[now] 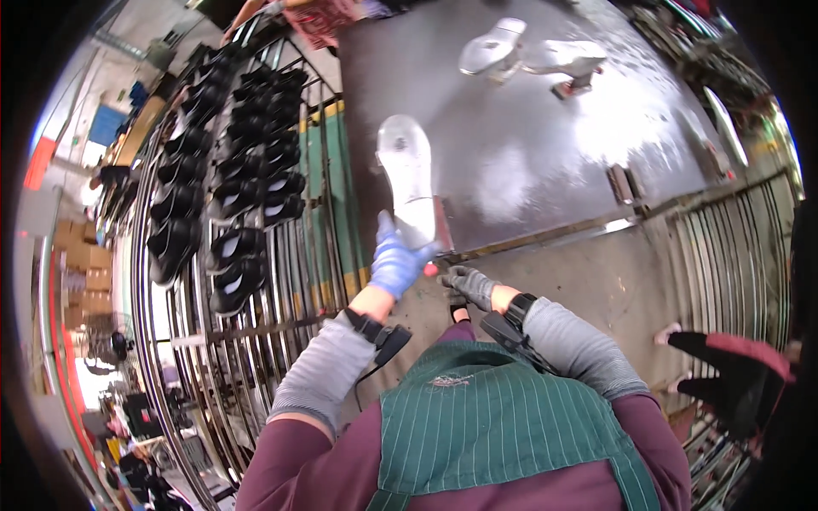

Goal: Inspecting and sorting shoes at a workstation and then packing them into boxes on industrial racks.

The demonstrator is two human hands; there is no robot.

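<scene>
In my left hand (396,262), gloved in blue, the heel end of a silver sole-shaped metal shoe mould (406,166) is gripped. Its toe end points away from me over the left edge of the dark metal table (477,170). A small red knob (430,269) shows just beside the glove. My right hand (470,286), in a grey glove, is below the table's front edge, close to that knob but apart from it. Its fingers reach leftward, loosely bent, with nothing visible in them. Two more silver moulds (492,49) (566,58) lie at the table's far side.
On my left stands a metal rack (200,341) with rows of black shoes (239,247). A dark hinge-like block (625,184) sits near the table's front edge. Metal bars (724,247) line the right. Another person (319,21) is beyond the rack; someone's dark-clad legs (724,366) show at right.
</scene>
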